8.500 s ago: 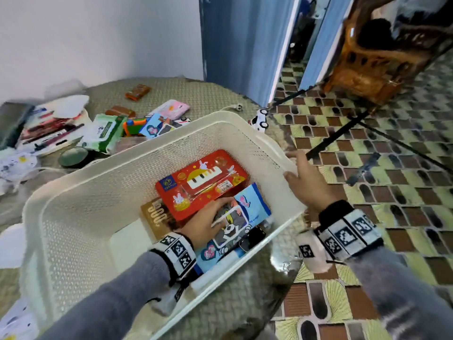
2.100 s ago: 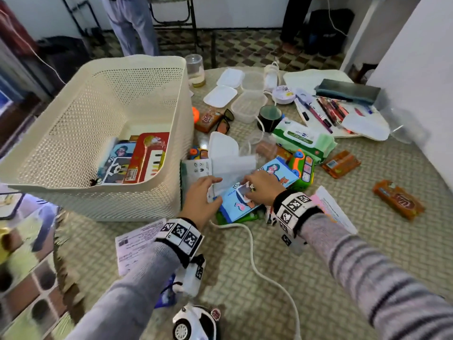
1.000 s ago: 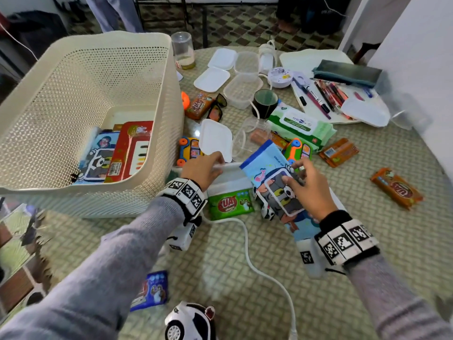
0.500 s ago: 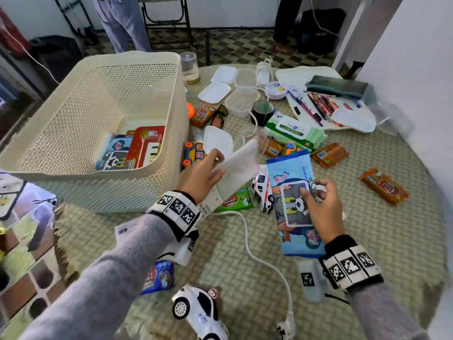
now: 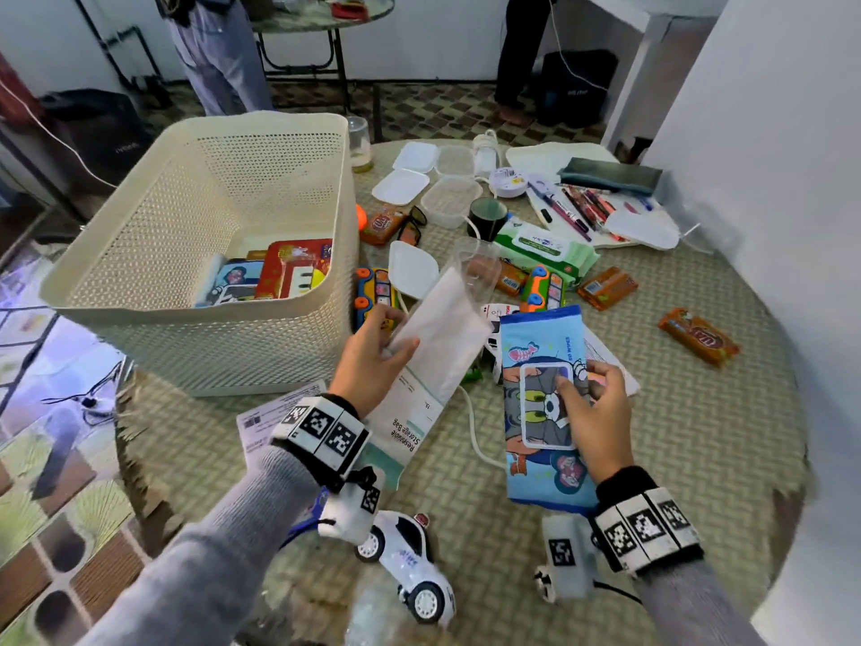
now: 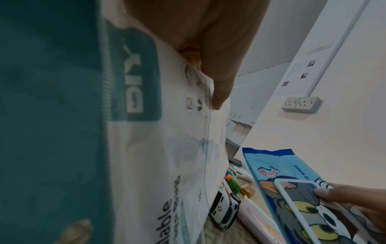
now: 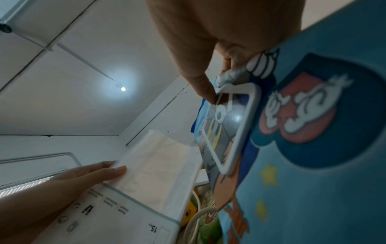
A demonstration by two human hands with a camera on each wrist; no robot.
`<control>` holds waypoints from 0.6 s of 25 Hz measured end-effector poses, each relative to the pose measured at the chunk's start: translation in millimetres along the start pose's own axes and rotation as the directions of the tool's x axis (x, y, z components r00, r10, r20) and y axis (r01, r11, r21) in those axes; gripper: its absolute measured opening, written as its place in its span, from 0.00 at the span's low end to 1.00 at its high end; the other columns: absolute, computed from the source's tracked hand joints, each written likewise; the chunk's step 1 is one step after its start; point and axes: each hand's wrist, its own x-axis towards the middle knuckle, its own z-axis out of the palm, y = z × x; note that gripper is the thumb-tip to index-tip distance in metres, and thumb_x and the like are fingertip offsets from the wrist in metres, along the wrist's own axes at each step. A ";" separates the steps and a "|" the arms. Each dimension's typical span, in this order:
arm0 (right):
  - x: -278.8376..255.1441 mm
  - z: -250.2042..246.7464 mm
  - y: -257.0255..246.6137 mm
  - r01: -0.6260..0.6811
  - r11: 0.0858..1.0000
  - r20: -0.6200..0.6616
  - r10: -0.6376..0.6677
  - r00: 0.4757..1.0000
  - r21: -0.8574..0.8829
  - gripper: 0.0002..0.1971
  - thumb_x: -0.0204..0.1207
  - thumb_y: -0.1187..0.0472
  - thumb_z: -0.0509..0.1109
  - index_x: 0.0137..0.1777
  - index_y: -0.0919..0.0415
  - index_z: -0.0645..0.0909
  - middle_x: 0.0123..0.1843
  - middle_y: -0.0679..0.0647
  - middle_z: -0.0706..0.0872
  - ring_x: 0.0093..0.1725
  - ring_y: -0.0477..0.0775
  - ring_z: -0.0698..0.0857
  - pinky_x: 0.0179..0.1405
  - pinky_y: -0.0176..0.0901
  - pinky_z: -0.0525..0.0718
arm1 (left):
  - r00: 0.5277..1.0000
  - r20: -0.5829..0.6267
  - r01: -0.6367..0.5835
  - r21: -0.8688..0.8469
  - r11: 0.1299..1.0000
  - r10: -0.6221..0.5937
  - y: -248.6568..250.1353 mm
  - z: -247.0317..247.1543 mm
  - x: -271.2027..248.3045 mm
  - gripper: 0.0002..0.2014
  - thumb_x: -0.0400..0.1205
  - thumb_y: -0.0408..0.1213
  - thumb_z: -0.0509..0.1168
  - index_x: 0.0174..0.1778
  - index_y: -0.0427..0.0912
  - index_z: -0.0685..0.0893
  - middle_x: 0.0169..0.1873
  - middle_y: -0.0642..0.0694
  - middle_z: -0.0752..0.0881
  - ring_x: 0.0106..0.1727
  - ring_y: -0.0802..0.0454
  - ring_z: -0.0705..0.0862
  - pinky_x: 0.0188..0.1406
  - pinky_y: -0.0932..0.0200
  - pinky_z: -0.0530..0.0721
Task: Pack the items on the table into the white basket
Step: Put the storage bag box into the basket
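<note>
The white lattice basket (image 5: 261,328) stands at the table's left and holds a red toy piano box (image 5: 293,268) and a blue wipes pack (image 5: 230,282). My left hand (image 5: 372,361) grips a white pack of storage bags (image 5: 438,347), lifted above the table just right of the basket; the same storage bag pack (image 6: 167,148) fills the left wrist view. My right hand (image 5: 591,412) holds a blue cartoon wipes pack (image 5: 540,407) upright, thumb on its white flap. The right wrist view shows that cartoon wipes pack (image 7: 303,148) close up.
Loose items cover the table: a white toy car (image 5: 410,561), a white cable (image 5: 475,435), green wipes (image 5: 545,244), orange snack bars (image 5: 699,335), plastic tubs (image 5: 449,200), pens (image 5: 577,209), a toy bus (image 5: 375,291). People's legs stand beyond the table.
Both hands have lifted their packs off the table. The storage bag pack has risen and tipped toward the basket; the cartoon wipes pack came closer to me.
</note>
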 end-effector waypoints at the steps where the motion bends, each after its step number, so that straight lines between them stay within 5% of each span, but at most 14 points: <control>1: -6.1 3.0 -1.7 -0.009 1.000 -0.013 0.009 1.000 0.008 0.13 0.79 0.67 0.69 0.59 0.61 0.70 0.43 0.46 0.82 0.39 0.41 0.84 0.28 0.27 0.82 | 1.000 0.012 0.003 -0.034 0.999 -0.003 1.1 -2.3 -2.8 0.11 0.81 0.35 0.69 0.54 0.41 0.74 0.33 0.46 0.83 0.22 0.63 0.76 0.21 0.67 0.72; 3: -16.5 10.0 -3.9 -0.029 0.999 -0.049 0.031 0.998 0.030 0.13 0.79 0.66 0.68 0.60 0.60 0.69 0.44 0.48 0.83 0.40 0.45 0.85 0.33 0.33 0.86 | 0.999 0.052 0.011 -0.106 0.994 -0.006 1.7 -6.1 -7.1 0.10 0.81 0.31 0.68 0.55 0.39 0.73 0.33 0.51 0.82 0.22 0.70 0.78 0.19 0.75 0.70; 7: -40.9 32.1 -7.0 -0.048 0.998 -0.202 0.054 0.978 0.033 0.13 0.79 0.65 0.70 0.58 0.57 0.70 0.51 0.57 0.86 0.50 0.59 0.87 0.51 0.57 0.87 | 0.991 0.133 -0.010 -0.121 0.993 0.026 -7.0 -27.7 -8.9 0.11 0.81 0.32 0.68 0.54 0.42 0.73 0.35 0.54 0.84 0.24 0.69 0.80 0.20 0.74 0.73; 10: -63.0 52.2 -12.9 -0.042 0.997 -0.311 0.060 0.949 0.062 0.14 0.78 0.66 0.70 0.60 0.57 0.72 0.56 0.60 0.86 0.54 0.59 0.87 0.56 0.58 0.86 | 0.982 0.176 -0.061 -0.072 0.996 0.073 -18.0 -49.7 -6.8 0.11 0.81 0.38 0.69 0.53 0.49 0.74 0.34 0.50 0.85 0.29 0.54 0.82 0.23 0.62 0.75; 13: -86.7 67.2 -22.4 -0.036 0.991 -0.392 0.083 0.916 0.125 0.15 0.79 0.66 0.69 0.63 0.59 0.72 0.52 0.54 0.85 0.48 0.50 0.86 0.51 0.50 0.86 | 0.970 0.209 -0.106 -0.096 0.990 0.124 -18.2 -68.6 -11.2 0.11 0.80 0.38 0.70 0.52 0.51 0.74 0.33 0.40 0.88 0.30 0.36 0.83 0.21 0.50 0.76; 15: -104.0 76.4 -28.0 -0.025 0.988 -0.431 0.088 0.898 0.151 0.16 0.79 0.65 0.69 0.65 0.59 0.72 0.51 0.53 0.85 0.48 0.53 0.87 0.50 0.51 0.86 | 0.960 0.240 -0.121 -0.120 0.985 0.147 -17.8 -82.1 -15.1 0.11 0.80 0.37 0.69 0.54 0.46 0.75 0.30 0.44 0.88 0.26 0.41 0.83 0.18 0.54 0.76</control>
